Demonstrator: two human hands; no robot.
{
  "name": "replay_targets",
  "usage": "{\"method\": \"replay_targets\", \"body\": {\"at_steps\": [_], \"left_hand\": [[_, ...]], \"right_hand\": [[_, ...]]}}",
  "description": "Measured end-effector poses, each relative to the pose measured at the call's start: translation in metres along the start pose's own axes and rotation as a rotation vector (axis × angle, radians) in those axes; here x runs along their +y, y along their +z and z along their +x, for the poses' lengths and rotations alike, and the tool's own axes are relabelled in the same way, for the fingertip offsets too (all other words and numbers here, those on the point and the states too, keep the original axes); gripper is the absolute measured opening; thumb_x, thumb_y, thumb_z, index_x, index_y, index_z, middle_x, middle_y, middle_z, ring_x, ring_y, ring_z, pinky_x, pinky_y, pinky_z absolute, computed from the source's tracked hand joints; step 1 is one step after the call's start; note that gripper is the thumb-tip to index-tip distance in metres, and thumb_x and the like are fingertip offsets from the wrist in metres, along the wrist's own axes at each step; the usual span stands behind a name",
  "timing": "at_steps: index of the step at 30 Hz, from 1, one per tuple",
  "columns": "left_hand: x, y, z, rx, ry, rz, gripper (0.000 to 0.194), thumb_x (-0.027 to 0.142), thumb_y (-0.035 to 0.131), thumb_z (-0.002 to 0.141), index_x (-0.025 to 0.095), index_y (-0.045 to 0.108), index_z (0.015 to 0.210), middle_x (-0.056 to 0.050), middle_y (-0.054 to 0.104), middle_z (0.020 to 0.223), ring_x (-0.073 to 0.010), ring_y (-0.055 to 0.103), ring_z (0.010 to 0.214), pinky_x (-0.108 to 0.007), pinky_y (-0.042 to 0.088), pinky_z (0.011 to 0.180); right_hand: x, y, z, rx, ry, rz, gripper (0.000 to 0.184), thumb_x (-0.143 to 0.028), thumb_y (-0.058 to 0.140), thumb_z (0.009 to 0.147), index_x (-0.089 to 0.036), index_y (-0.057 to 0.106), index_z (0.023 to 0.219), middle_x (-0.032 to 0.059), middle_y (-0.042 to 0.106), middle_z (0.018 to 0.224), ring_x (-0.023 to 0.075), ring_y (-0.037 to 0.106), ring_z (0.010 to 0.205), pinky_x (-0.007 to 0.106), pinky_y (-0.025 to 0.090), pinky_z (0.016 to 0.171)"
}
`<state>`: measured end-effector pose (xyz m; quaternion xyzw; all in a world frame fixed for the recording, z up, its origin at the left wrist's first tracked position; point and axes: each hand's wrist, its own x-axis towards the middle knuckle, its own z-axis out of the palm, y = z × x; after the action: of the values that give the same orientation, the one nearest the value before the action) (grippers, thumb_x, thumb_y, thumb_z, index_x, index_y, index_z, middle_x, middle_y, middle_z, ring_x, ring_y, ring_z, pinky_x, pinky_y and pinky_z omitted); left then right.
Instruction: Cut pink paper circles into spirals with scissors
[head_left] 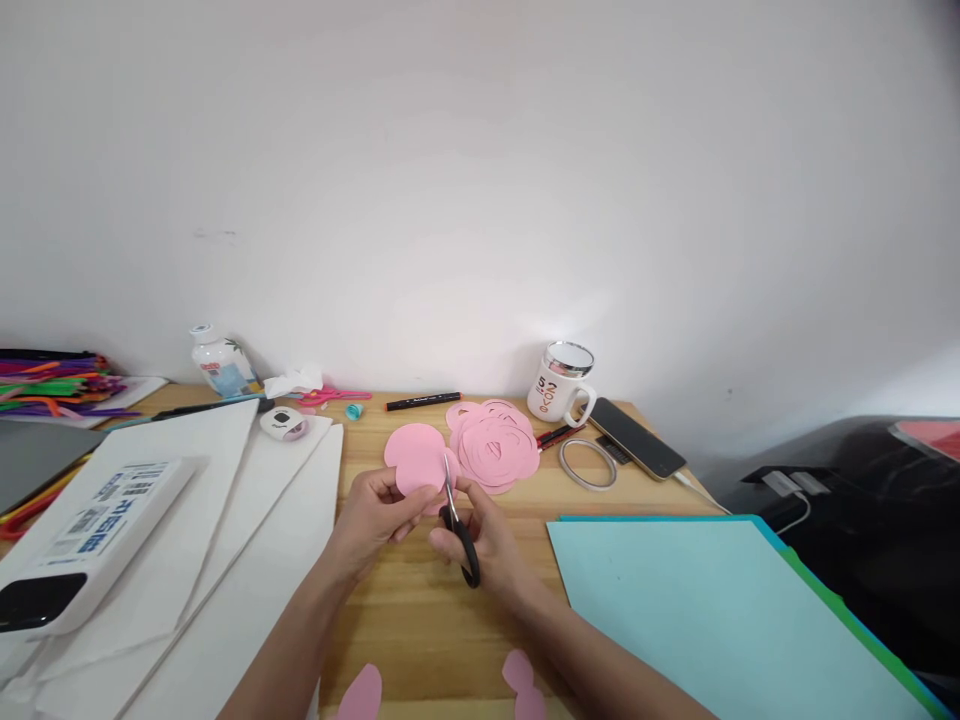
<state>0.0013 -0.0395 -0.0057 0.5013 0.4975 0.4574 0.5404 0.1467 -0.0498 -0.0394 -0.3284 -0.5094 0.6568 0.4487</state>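
Note:
My left hand (385, 515) pinches a rounded piece of pink paper (415, 455) between thumb and fingers, holding it above the wooden table. In my right hand (480, 540) are scissors (459, 528) with black handles. Their blades point up and away from me, along the right edge of the pink paper. Whether the blades are parted is hard to make out. Just behind lies a stack of pink paper spirals (496, 447). Nearer to me, at the bottom edge, rest pink offcuts (363, 692) and another pink scrap (523, 685).
A white mug (559, 385), phone (637, 438) and grey ring (588, 482) stand at the back right. Light-blue sheets (675, 610) cover the right side. White paper (277, 560) and a white device (105, 540) occupy the left. A black marker (423, 401) lies near the wall.

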Motion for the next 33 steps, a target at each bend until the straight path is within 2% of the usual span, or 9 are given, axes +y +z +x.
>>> {"method": "replay_targets", "body": {"at_steps": [4, 10, 19, 22, 25, 29, 33], "left_hand": [[0.002, 0.000, 0.000, 0.012, 0.004, -0.017, 0.030, 0.037, 0.070, 0.062, 0.014, 0.052, 0.053, 0.007, 0.043, 0.040, -0.0036, 0.031, 0.035, -0.018, 0.021, 0.036], [0.003, -0.002, 0.000, 0.000, 0.031, -0.031, 0.030, 0.035, 0.070, 0.065, 0.015, 0.051, 0.052, 0.008, 0.041, 0.038, -0.0032, 0.030, 0.034, -0.018, 0.022, 0.037], [0.002, -0.005, 0.002, 0.046, 0.038, -0.073, 0.027, 0.033, 0.071, 0.065, 0.014, 0.054, 0.058, 0.008, 0.046, 0.040, -0.0025, 0.033, 0.033, -0.017, 0.021, 0.036], [0.004, -0.002, 0.001, 0.035, 0.023, -0.119, 0.028, 0.037, 0.068, 0.069, 0.014, 0.054, 0.059, 0.005, 0.052, 0.044, -0.0037, 0.037, 0.031, -0.017, 0.024, 0.034], [0.005, 0.003, 0.000, 0.009, 0.003, -0.125, 0.029, 0.038, 0.069, 0.067, 0.014, 0.055, 0.057, 0.004, 0.054, 0.046, -0.0049, 0.040, 0.031, -0.018, 0.025, 0.033], [0.003, 0.004, 0.000, 0.012, -0.009, -0.064, 0.030, 0.036, 0.072, 0.062, 0.013, 0.055, 0.052, 0.004, 0.050, 0.042, -0.0043, 0.037, 0.032, -0.017, 0.024, 0.033], [0.000, 0.001, -0.001, -0.041, -0.015, -0.018, 0.025, 0.035, 0.070, 0.064, 0.012, 0.062, 0.061, 0.003, 0.051, 0.045, -0.0044, 0.036, 0.036, -0.017, 0.025, 0.035]], "right_hand": [[0.003, -0.002, 0.000, 0.024, -0.008, -0.062, 0.053, -0.035, 0.073, 0.062, -0.022, 0.041, 0.101, -0.0104, 0.045, 0.054, 0.0069, 0.040, 0.042, 0.018, 0.030, 0.041], [0.007, -0.004, -0.001, 0.030, -0.019, -0.121, 0.048, -0.034, 0.066, 0.067, -0.021, 0.041, 0.106, -0.0120, 0.045, 0.048, 0.0066, 0.039, 0.038, 0.017, 0.029, 0.038], [0.012, -0.005, -0.001, 0.037, -0.001, -0.115, 0.050, -0.031, 0.066, 0.068, -0.019, 0.039, 0.108, -0.0131, 0.045, 0.044, 0.0062, 0.038, 0.035, 0.015, 0.026, 0.035], [0.012, -0.004, -0.002, 0.048, 0.005, -0.077, 0.049, -0.032, 0.066, 0.068, -0.019, 0.039, 0.107, -0.0133, 0.045, 0.044, 0.0062, 0.039, 0.035, 0.015, 0.027, 0.035], [0.012, -0.001, -0.002, 0.019, 0.016, -0.059, 0.050, -0.033, 0.067, 0.068, -0.020, 0.039, 0.107, -0.0123, 0.047, 0.044, 0.0064, 0.040, 0.035, 0.015, 0.028, 0.036], [0.008, 0.001, -0.001, -0.018, 0.022, -0.056, 0.051, -0.034, 0.071, 0.065, -0.020, 0.041, 0.104, -0.0108, 0.049, 0.049, 0.0065, 0.041, 0.038, 0.017, 0.030, 0.038], [0.002, -0.001, 0.000, -0.002, -0.026, 0.020, 0.062, -0.032, 0.079, 0.057, -0.021, 0.041, 0.105, -0.0080, 0.050, 0.060, 0.0077, 0.043, 0.049, 0.018, 0.032, 0.046]]}}
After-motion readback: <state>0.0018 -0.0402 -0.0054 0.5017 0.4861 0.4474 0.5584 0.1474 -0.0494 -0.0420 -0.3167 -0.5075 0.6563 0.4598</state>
